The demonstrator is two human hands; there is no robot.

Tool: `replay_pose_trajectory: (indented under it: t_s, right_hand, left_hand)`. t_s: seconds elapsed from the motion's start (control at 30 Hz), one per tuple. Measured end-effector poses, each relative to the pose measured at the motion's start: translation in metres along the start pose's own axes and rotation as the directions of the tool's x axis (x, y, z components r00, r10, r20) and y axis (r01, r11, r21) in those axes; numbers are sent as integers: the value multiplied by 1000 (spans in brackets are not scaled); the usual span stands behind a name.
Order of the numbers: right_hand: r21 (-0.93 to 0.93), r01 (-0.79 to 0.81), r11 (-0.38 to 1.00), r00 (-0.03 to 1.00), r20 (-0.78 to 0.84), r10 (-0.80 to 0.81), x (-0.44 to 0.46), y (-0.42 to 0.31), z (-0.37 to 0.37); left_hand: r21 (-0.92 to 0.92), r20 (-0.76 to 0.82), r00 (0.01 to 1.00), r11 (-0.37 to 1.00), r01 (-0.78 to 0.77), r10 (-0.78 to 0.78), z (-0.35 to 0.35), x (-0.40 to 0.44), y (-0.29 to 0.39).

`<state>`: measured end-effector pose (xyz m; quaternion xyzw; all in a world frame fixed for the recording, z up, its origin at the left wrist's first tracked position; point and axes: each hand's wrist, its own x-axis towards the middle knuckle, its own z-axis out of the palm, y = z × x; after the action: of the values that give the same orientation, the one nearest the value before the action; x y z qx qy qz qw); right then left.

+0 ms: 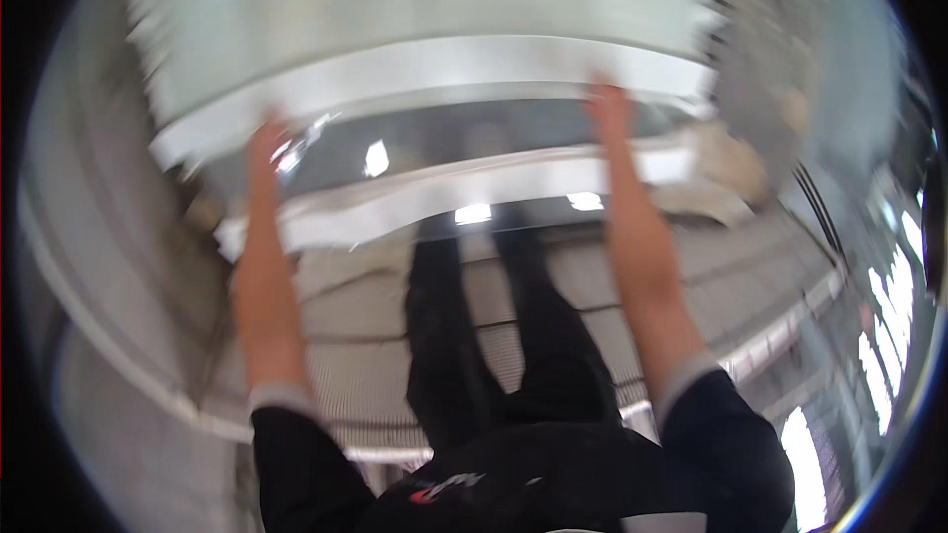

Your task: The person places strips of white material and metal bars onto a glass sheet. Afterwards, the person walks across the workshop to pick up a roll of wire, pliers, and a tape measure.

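A wide pale sheet or panel (425,0) fills the top of the view, with a white strip (434,67) along its near edge. At the left end of this strip is my left hand (271,128), blurred, its fingers hard to make out. Near the strip's right part my right hand (608,104) reaches up to the white edge, also smeared by motion. A dark glossy band (434,133) lies between this strip and a second white strip (444,192) closer to me. What either hand grips is not visible.
Below the strips is a ribbed light floor or platform (355,375), with a pale rim curving around it. Brownish crumpled material (726,163) sits at the right end of the strips. Thin dark cables (818,207) run at the right.
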<state>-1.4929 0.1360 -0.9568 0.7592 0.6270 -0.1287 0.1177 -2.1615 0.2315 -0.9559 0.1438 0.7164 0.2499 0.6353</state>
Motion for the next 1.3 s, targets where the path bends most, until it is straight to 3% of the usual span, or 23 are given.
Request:
replay_pose_trajectory:
  t_s: [0.03,0.07,0.1,0.2,0.3,0.4,0.6,0.7,0.77,0.83,0.9,0.93,0.97,1.0,1.03,1.1,1.17,1.23,1.27,1.3]
  right_hand:
    - [284,-282,916,959,103,263,7,-11,-4]
    - [599,-532,599,825,207,526,12,-22,-11]
    - [761,-606,231,631,283,722,17,-33,-19]
    - [824,-535,187,608,222,763,15,-39,-22]
    - [763,-640,94,522,341,782,15,-51,-50]
    - [779,-593,205,566,222,794,15,-43,-34]
    - [730,-668,147,559,361,746,13,-38,-40]
    - [728,-660,186,645,422,637,3,-31,-70]
    - [623,-657,425,703,302,643,-19,-32,-100]
    - [667,-601,440,677,131,724,-47,-22,-87]
    - [649,-512,562,592,-207,779,-84,-5,-44]
    - [626,-642,443,480,-123,869,-100,7,-20]
    - [647,-729,224,339,57,939,-111,6,-19]
    - [694,-718,-50,216,290,932,-125,19,11]
    - [642,-763,-74,206,350,914,-125,17,7]
    - [525,-845,-104,183,465,866,-126,13,-2]
    - [592,-804,-50,270,439,857,-126,13,-9]
    - [710,-702,49,376,312,873,-128,6,-27]
    - [753,-658,19,418,344,841,-132,28,-1]
    - [799,-593,-99,382,388,839,-130,25,-15]
  left_hand:
    - [91,-237,966,988,125,-101,43,-31,34]
    - [217,-248,961,960,179,-123,60,-44,50]
    - [248,-340,935,950,189,-98,68,-47,52]
    - [332,-365,927,917,221,-91,83,-62,62]
    - [391,-392,918,894,219,-53,81,-54,57]
    - [440,-387,921,869,228,-46,76,-48,53]
    - [500,-418,908,834,233,-3,80,-50,54]
    - [578,-352,935,794,189,33,78,-58,54]
    - [866,-310,823,499,37,476,67,-56,24]
    - [921,-81,860,368,-129,503,111,-123,25]
    - [916,29,811,310,-256,585,114,-151,-21]
    - [895,-16,773,354,-272,634,117,-165,-46]
    - [871,-68,727,396,-291,683,118,-178,-70]
    - [889,-162,736,422,-181,657,118,-193,-86]
    - [911,-244,711,407,-66,660,108,-199,-111]
    - [743,-566,703,637,206,432,107,-215,-129]
    - [448,-791,606,756,477,87,108,-212,-151]
    - [22,-500,837,963,269,-222,98,-205,-171]
    - [-44,-437,819,918,394,-372,99,-206,-164]
    - [-110,-364,780,855,507,-510,104,-203,-155]
